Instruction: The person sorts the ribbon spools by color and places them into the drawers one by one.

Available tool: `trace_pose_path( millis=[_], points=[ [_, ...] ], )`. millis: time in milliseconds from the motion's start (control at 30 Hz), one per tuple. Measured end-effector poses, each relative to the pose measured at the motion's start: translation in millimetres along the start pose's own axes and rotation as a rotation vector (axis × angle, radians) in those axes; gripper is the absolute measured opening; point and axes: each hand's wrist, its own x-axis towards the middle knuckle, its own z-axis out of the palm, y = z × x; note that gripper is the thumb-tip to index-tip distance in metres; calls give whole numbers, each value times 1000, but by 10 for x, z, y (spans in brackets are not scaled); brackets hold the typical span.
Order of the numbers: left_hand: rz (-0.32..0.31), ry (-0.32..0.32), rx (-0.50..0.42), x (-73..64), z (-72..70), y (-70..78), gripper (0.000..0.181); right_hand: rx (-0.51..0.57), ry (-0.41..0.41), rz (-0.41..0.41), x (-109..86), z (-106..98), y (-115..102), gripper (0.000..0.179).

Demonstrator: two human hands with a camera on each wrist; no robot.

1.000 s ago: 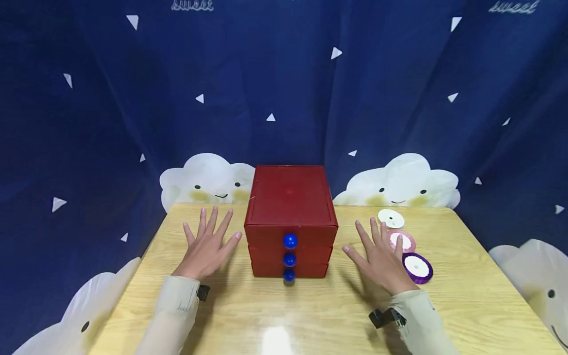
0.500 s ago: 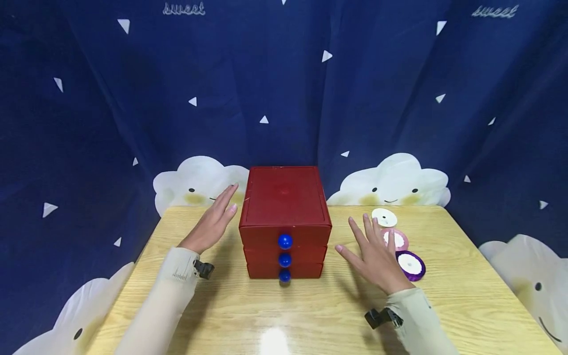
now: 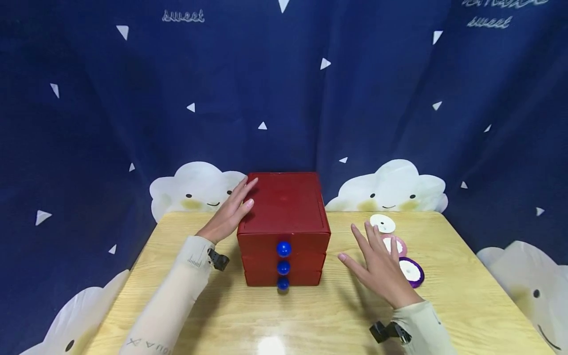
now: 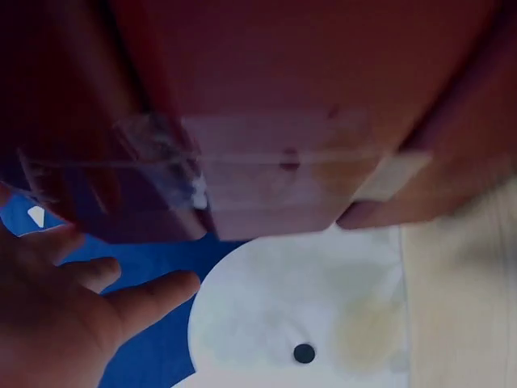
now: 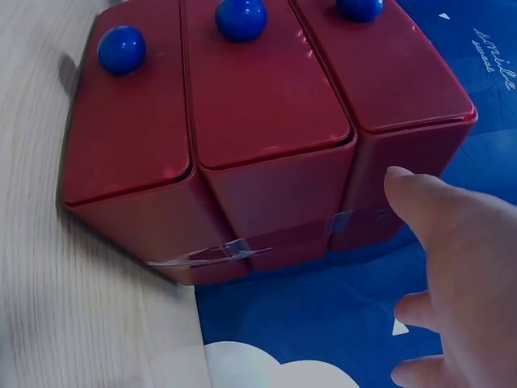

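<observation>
A red cabinet of three stacked drawers [image 3: 284, 207] stands mid-table, each drawer front bearing a round blue knob [image 3: 284, 249]. My left hand [image 3: 226, 214] overlaps the cabinet's top left edge in the head view, fingers straight and holding nothing. In the left wrist view, its fingers [image 4: 153, 303] are beside the cabinet's taped side wall [image 4: 266, 162]. To the right of the cabinet, my right hand [image 3: 383, 268] has its fingers spread and holds nothing. It partly covers a pink-rimmed flat roll [image 3: 399, 245], which lies between a white disc [image 3: 383, 223] and a purple-rimmed roll [image 3: 411, 272].
The pale wooden table [image 3: 284, 320] reaches back to a dark blue curtain [image 3: 284, 88] with white triangles. White cloud shapes [image 3: 390, 182] line the curtain behind and at both sides. Strips of clear tape [image 5: 238, 249] run along the cabinet's side.
My left hand has turned from palm-down to edge-on and moved right and up to the cabinet's top left edge. My right hand has stayed nearly in place. The head view has shifted slightly.
</observation>
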Motion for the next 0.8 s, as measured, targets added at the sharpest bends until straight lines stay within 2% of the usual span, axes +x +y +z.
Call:
trace_pose_path(
  millis=[133, 267, 367, 500, 567, 667, 800],
  points=[
    [-24, 0, -88, -19, 15, -21, 55, 5, 10, -24, -4, -1, -10, 75],
    [-4, -5, -90, -19, 40, 7, 50, -5, 23, -41, -15, -20, -21, 76],
    [8, -11, -94, -32, 42, 119, 46, -12, 32, -57, -22, -38, -32, 77],
    [-10, -23, -132, -45, 33, 310, 43, -11, 46, -63, -21, -66, -46, 77],
    [-10, -18, -138, -37, 42, 355, 42, -6, 46, -61, -17, -76, -49, 77],
    [4, -5, -144, -7, 73, 337, 40, -4, 56, -62, -4, -86, -56, 77],
    [31, 21, -137, 64, 143, 172, 38, 0, 79, -75, 18, -109, -82, 77]
  ],
)
